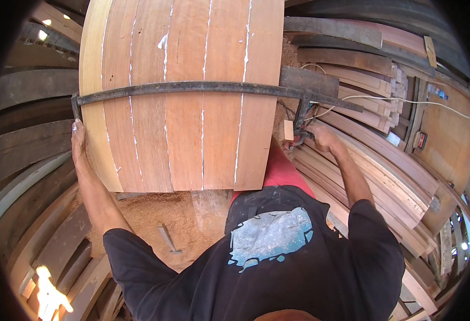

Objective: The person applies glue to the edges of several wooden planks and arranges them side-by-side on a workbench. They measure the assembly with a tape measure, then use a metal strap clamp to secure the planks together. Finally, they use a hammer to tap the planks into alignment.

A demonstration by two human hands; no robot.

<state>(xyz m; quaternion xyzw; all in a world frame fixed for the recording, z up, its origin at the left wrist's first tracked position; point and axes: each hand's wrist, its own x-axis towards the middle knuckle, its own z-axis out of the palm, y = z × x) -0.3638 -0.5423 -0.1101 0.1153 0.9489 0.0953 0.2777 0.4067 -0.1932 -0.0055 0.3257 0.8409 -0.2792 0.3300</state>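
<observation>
A wide panel of glued wooden boards [184, 136] lies before me, with white glue lines squeezed out along the seams. Across its top runs a dark metal bar clamp [192, 86], its left jaw hooked at the panel's left edge. My left hand [79, 140] rests along that edge, fingers stretched toward the jaw and touching near its lower end. On the right, my right hand [323, 137] is closed around the handle end of the clamp's screw. A small light wood block [288, 130] sits between the screw end and the panel's right edge.
Stacked boards [374, 166] fill the right side; more dark planks [32, 134] line the left. Sawdust [144, 214] covers the floor, where a hammer-like tool [167, 238] lies. A pale cable [406, 100] runs across the right-hand boards.
</observation>
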